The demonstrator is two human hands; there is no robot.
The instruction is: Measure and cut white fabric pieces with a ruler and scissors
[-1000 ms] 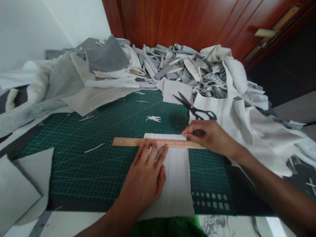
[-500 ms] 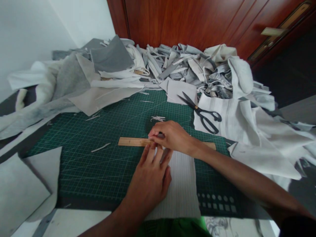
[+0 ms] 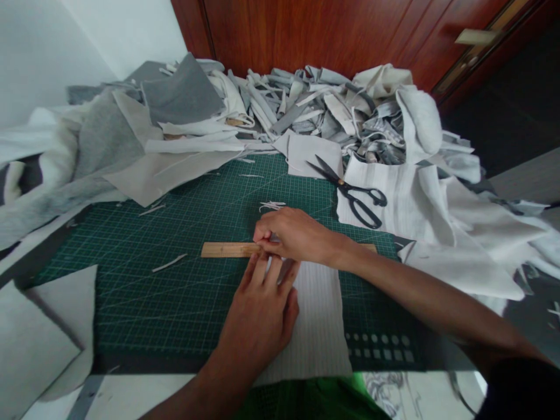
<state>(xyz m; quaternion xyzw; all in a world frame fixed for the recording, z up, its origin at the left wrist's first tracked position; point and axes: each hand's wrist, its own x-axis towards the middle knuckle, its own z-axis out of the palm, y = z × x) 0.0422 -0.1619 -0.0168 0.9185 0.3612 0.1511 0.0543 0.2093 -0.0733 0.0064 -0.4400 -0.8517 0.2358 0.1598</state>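
Left hand [image 3: 258, 315] pressing, fingers spread, on the ribbed white fabric panel [image 3: 317, 326] at six o'clock on the green cutting mat [image 3: 144, 309]; right hand [image 3: 297, 236], fingers curled together on the flat wooden ruler [image 3: 230, 250], grip hidden; no cut showing.

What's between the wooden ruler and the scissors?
In the head view, the right hand lies there, over green cutting mat, between the wooden ruler and the black-handled scissors.

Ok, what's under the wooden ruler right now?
The wooden ruler lies across the green cutting mat and the ribbed white fabric. The right hand and left hand cover its middle, hiding what lies beneath there.
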